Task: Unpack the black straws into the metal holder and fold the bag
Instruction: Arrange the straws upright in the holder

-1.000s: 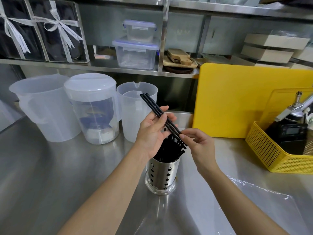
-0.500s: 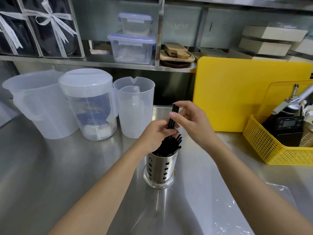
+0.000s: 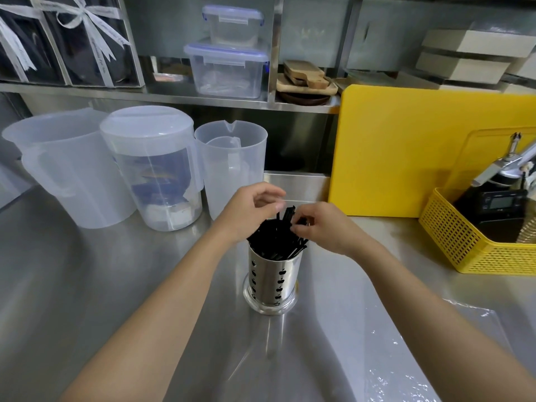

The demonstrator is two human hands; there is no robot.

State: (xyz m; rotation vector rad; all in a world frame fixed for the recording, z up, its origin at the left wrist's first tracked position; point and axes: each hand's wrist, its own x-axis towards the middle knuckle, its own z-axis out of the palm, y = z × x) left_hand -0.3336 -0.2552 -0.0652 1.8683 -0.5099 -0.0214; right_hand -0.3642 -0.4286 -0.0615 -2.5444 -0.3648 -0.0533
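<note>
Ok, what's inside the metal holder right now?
The metal holder is packed with black straws, their tops fanning out above the rim. The left hand and right hand cover some tips, and the holder's wall hides their lower ends.

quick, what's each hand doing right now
left hand: fingers curled loosely above the black straws, gripping nothing.
right hand: fingertips pinched on straw tops in the metal holder.

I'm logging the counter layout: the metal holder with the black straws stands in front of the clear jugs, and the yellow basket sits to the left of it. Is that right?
Not quite. The head view shows the yellow basket to the right of the metal holder, not the left. The rest holds: the black straws are in the holder, which stands in front of the clear jugs.
</note>
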